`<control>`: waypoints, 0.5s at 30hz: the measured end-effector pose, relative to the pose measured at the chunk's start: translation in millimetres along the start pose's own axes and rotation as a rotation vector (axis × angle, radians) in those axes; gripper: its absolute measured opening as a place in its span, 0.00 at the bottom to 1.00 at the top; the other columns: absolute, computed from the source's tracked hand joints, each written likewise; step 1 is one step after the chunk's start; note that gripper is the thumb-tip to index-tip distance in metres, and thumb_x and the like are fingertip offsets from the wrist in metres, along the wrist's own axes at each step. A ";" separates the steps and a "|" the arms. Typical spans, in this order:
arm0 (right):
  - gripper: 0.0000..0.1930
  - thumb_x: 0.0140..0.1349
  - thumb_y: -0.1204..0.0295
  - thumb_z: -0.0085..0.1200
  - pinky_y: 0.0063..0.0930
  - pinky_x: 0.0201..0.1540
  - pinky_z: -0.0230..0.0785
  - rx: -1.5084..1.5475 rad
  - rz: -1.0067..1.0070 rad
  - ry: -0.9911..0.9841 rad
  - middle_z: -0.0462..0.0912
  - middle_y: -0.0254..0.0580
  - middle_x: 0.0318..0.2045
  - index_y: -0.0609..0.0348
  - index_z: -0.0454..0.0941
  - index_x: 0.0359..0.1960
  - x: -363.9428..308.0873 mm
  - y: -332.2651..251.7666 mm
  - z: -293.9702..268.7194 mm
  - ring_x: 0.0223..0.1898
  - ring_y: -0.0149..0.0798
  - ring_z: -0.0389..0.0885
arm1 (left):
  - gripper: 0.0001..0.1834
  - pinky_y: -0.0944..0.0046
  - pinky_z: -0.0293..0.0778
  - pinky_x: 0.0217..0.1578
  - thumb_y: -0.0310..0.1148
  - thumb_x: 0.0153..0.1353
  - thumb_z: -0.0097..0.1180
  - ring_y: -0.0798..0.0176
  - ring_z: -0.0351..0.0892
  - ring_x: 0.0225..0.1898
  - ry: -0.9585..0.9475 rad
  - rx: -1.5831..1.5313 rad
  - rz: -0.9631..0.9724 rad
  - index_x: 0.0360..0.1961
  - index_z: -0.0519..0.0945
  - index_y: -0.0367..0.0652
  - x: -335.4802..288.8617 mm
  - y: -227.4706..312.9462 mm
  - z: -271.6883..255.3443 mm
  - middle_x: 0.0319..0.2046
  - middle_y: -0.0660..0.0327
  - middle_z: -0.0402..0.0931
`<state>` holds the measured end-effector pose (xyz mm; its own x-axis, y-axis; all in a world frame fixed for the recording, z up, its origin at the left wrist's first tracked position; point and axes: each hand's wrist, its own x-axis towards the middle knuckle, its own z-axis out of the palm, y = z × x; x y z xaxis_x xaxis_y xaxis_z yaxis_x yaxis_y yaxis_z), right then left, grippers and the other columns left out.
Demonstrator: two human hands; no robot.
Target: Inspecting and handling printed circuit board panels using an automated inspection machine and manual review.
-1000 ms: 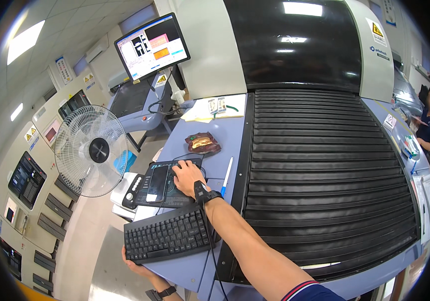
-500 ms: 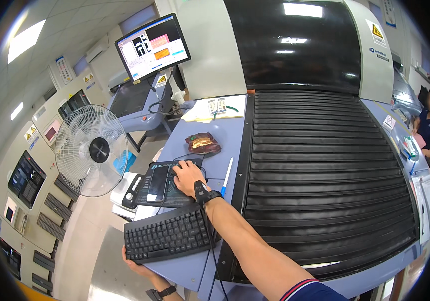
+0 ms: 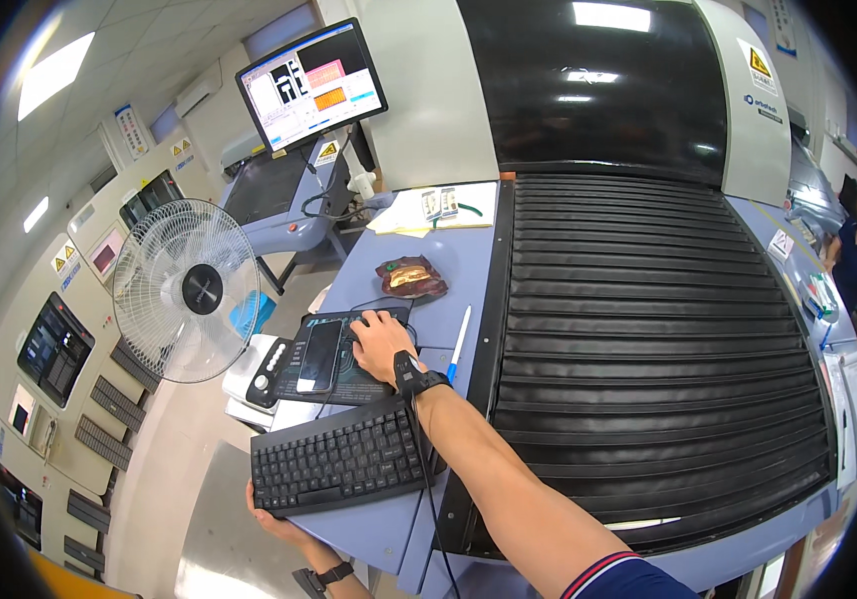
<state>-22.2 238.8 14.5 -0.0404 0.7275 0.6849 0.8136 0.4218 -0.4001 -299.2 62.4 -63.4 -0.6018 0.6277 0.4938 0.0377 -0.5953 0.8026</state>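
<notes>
A black keyboard point(image 3: 340, 461) lies tilted over the near left corner of the blue-grey worktop. My left hand point(image 3: 267, 514) grips its lower left edge from below; most of the fingers are hidden beneath it. My right hand point(image 3: 384, 344) rests palm down with curled fingers over a computer mouse, almost wholly covered, on a dark mouse pad point(image 3: 348, 387). Just left of that hand, a smartphone point(image 3: 319, 356) with a dark screen lies on the pad. A lit monitor point(image 3: 312, 88) with black, red and orange graphics stands at the far left.
A dark wrapped bundle with a golden middle point(image 3: 411, 276) and a blue-and-white pen point(image 3: 459, 341) lie on the worktop. Left are a fan point(image 3: 187, 290) and a white device with knobs point(image 3: 265, 371). A black ribbed bed point(image 3: 658, 369) spans the right; a co-worker point(image 3: 856, 250) stands beyond.
The whole view has shifted slightly. Both hands keep their places on the keyboard and the mouse. At the far right, the co-worker's arm has dropped lower.
</notes>
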 end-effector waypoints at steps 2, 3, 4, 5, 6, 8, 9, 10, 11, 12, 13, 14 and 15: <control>0.13 0.57 0.71 0.58 0.44 0.55 0.72 0.002 -0.018 0.039 0.78 0.49 0.44 0.60 0.80 0.43 -0.2 -1.3 0.6 0.51 0.52 0.76 | 0.42 0.52 0.79 0.54 0.63 0.71 0.33 0.51 0.79 0.53 -0.017 -0.007 0.008 0.62 0.66 0.31 0.9 0.7 -1.2 0.55 0.44 0.73; 0.13 0.57 0.71 0.58 0.44 0.55 0.72 0.005 -0.015 0.030 0.78 0.49 0.44 0.60 0.81 0.43 0.4 -2.2 0.2 0.51 0.52 0.76 | 0.42 0.52 0.79 0.54 0.63 0.71 0.33 0.51 0.79 0.53 -0.031 -0.017 0.015 0.62 0.66 0.30 0.6 0.6 -1.4 0.55 0.44 0.73; 0.13 0.56 0.71 0.58 0.44 0.55 0.71 0.007 -0.012 0.022 0.78 0.49 0.44 0.60 0.81 0.44 0.6 -3.1 -0.2 0.51 0.52 0.76 | 0.42 0.52 0.79 0.54 0.63 0.71 0.33 0.51 0.79 0.53 -0.029 -0.016 0.015 0.62 0.66 0.30 0.7 0.0 -2.0 0.55 0.44 0.73; 0.13 0.56 0.71 0.58 0.44 0.55 0.71 0.007 -0.012 0.021 0.78 0.49 0.44 0.60 0.81 0.44 0.3 -4.2 -0.8 0.51 0.52 0.76 | 0.42 0.52 0.79 0.54 0.63 0.71 0.32 0.51 0.78 0.54 -0.017 -0.010 0.022 0.62 0.66 0.30 1.1 -0.7 -2.7 0.55 0.44 0.73; 0.14 0.56 0.71 0.58 0.44 0.55 0.71 0.008 -0.009 0.019 0.78 0.49 0.45 0.60 0.81 0.44 0.2 -3.5 -1.7 0.51 0.52 0.75 | 0.42 0.52 0.78 0.54 0.63 0.71 0.32 0.51 0.78 0.54 -0.005 -0.006 0.029 0.62 0.66 0.30 0.9 -0.8 -0.6 0.55 0.45 0.73; 0.14 0.56 0.71 0.58 0.44 0.55 0.71 0.007 -0.006 0.017 0.78 0.49 0.45 0.60 0.81 0.44 -0.4 -2.9 -3.0 0.52 0.52 0.75 | 0.41 0.52 0.78 0.55 0.63 0.71 0.32 0.51 0.78 0.54 -0.001 -0.019 0.016 0.62 0.66 0.30 -1.1 1.9 1.7 0.55 0.45 0.72; 0.14 0.57 0.70 0.59 0.44 0.56 0.71 0.002 0.011 -0.016 0.78 0.49 0.47 0.59 0.80 0.45 -0.9 -2.2 -3.6 0.53 0.52 0.75 | 0.41 0.52 0.78 0.55 0.63 0.71 0.32 0.51 0.77 0.55 0.001 -0.031 0.004 0.63 0.66 0.31 -2.2 3.5 4.4 0.55 0.45 0.72; 0.15 0.59 0.69 0.59 0.45 0.57 0.71 -0.003 0.029 -0.048 0.78 0.49 0.48 0.59 0.80 0.47 -1.1 -1.4 -4.1 0.54 0.53 0.75 | 0.41 0.52 0.78 0.55 0.63 0.71 0.32 0.51 0.77 0.55 -0.002 -0.035 0.003 0.63 0.66 0.31 -3.1 4.2 7.2 0.55 0.45 0.72; 0.15 0.59 0.69 0.58 0.45 0.57 0.71 -0.013 0.026 -0.036 0.78 0.49 0.48 0.59 0.80 0.47 -0.6 -0.6 -4.3 0.54 0.53 0.75 | 0.41 0.51 0.78 0.55 0.63 0.71 0.33 0.51 0.77 0.55 -0.007 -0.075 -0.013 0.63 0.66 0.31 -4.0 4.6 10.3 0.55 0.45 0.72; 0.15 0.59 0.69 0.58 0.45 0.57 0.71 -0.012 0.033 -0.038 0.78 0.49 0.48 0.59 0.80 0.47 -1.3 -1.8 -4.3 0.54 0.53 0.75 | 0.41 0.51 0.77 0.55 0.63 0.71 0.34 0.51 0.77 0.55 -0.012 -0.108 -0.032 0.63 0.66 0.32 -4.7 6.6 8.9 0.55 0.45 0.72; 0.15 0.59 0.69 0.58 0.45 0.57 0.71 -0.007 0.028 -0.039 0.79 0.49 0.48 0.59 0.80 0.47 -0.7 -2.2 -4.5 0.54 0.53 0.75 | 0.41 0.51 0.77 0.55 0.63 0.71 0.34 0.51 0.77 0.55 -0.016 -0.105 -0.036 0.63 0.66 0.32 -4.5 8.3 7.9 0.55 0.45 0.72; 0.15 0.59 0.69 0.58 0.45 0.57 0.71 -0.002 0.022 -0.040 0.79 0.49 0.48 0.59 0.80 0.47 0.1 -2.6 -4.7 0.54 0.53 0.75 | 0.41 0.51 0.77 0.55 0.63 0.70 0.35 0.51 0.77 0.55 -0.009 -0.076 -0.039 0.63 0.66 0.32 -3.8 9.8 7.1 0.55 0.45 0.72; 0.15 0.59 0.69 0.58 0.45 0.57 0.71 -0.011 0.015 -0.044 0.79 0.49 0.48 0.58 0.80 0.47 3.0 -1.8 -4.0 0.54 0.53 0.75 | 0.41 0.51 0.78 0.55 0.63 0.70 0.36 0.51 0.77 0.55 0.001 -0.050 -0.036 0.63 0.66 0.33 -2.7 10.3 7.9 0.55 0.45 0.72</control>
<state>-21.5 238.0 19.7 -0.0536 0.7569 0.6513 0.8208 0.4049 -0.4030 -290.9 58.5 -53.9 -0.6025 0.6490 0.4646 -0.0242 -0.5967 0.8021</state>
